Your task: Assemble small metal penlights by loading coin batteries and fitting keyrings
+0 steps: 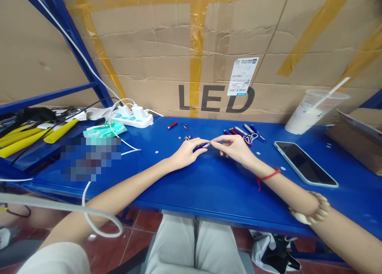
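A small slim blue cylinder with a silvery end (196, 148) is held over the middle of a smooth blue table (193, 186), between two bare hands. Its blue body is pinched by the thumb and fingers of the left hand (189, 152), the grip nearly closed around it. Its silvery end is met by the right hand (234, 148), whose grip is drawn together at the thumb and fingertip; the exact contact is too small to be made out. A thin red cord bracelet (268, 175) and a pale beaded bracelet (322, 210) are worn on the right arm.

Just beyond the right hand, a loose cluster of red, blue and silvery cylinders with small clips (246, 131) is spread. Beyond the left hand, a short red cylinder (172, 125) is seen near a small red clip (186, 127), with tiny silvery parts (187, 138) close to the fingers.

At the right, a dark-screened smartphone in a pale case (306, 162) is laid flat, and a clear plastic cup with a white straw (308, 111) is stood behind it. At the left, plugs are seated in a white power strip (140, 121). The back is filled by a brown cardboard box marked LED (161, 75).
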A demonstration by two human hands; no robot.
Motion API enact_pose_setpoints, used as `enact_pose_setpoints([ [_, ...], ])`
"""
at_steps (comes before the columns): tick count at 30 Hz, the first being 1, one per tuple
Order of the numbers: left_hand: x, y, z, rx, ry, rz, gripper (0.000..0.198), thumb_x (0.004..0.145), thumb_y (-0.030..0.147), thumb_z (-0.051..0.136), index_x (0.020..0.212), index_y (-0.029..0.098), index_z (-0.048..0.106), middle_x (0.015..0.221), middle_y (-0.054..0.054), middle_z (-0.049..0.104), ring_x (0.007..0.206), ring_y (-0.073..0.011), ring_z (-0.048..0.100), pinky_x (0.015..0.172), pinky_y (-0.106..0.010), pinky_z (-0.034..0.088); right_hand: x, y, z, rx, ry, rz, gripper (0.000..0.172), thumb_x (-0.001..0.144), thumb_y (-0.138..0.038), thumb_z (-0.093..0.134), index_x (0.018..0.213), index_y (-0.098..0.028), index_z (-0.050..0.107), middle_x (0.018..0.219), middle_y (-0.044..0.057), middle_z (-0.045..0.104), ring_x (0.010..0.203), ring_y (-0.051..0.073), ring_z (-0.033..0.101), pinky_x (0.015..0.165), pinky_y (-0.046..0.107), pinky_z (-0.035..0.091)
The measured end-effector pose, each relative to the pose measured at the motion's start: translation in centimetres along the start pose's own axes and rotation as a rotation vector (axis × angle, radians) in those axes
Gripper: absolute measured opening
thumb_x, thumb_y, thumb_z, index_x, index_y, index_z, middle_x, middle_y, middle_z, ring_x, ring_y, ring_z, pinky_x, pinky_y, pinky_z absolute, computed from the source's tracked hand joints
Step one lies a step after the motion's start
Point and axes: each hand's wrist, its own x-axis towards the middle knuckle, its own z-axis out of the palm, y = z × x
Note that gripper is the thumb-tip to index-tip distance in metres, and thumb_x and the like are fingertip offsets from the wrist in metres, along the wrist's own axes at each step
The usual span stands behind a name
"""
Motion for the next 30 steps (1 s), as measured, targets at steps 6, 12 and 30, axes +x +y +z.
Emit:
enact_pose_setpoints([
  [6,0.1,0.3,0.1,-0.046,0.041,-0.107,0.023,0.08,0.02,0.059,0.101,0.017,0.068,0.1,-0.006,0.071,0.088,-0.0192,0.065,0.081,-0.03,0.05,0.2,-0.1,-0.2,-0.056,-0.032,-0.057,0.04,0.069,-0.05,0.066,0.083,-0.012,0.073,0.057,0.005,0.066,0.04,0.011,0.052,0.038,0.022,0.039],
  [12,0.1,1.1,0.0,-0.107,0.039,-0.236,0.021,0.075,0.022,0.063,0.093,0.015,0.072,0.094,-0.006,0.073,0.085,-0.0205,0.068,0.08,-0.03,0.053,0.2,-0.1,-0.4,-0.119,-0.058,-0.076,0.033,0.07,-0.045,0.067,0.079,-0.014,0.074,0.066,0.007,0.07,0.042,0.011,0.055,0.042,0.023,0.043],
  [30,-0.3,1.1,-0.3,0.025,-0.045,-0.052,0.028,0.092,0.03,0.036,0.103,0.016,0.058,0.087,-0.004,0.066,0.084,-0.0165,0.057,0.085,-0.03,0.042,-0.2,-0.9,-1.0,-0.218,0.025,-0.093,0.025,0.07,-0.039,0.068,0.072,-0.015,0.073,0.061,0.003,0.068,0.044,0.011,0.053,0.046,0.023,0.041],
])
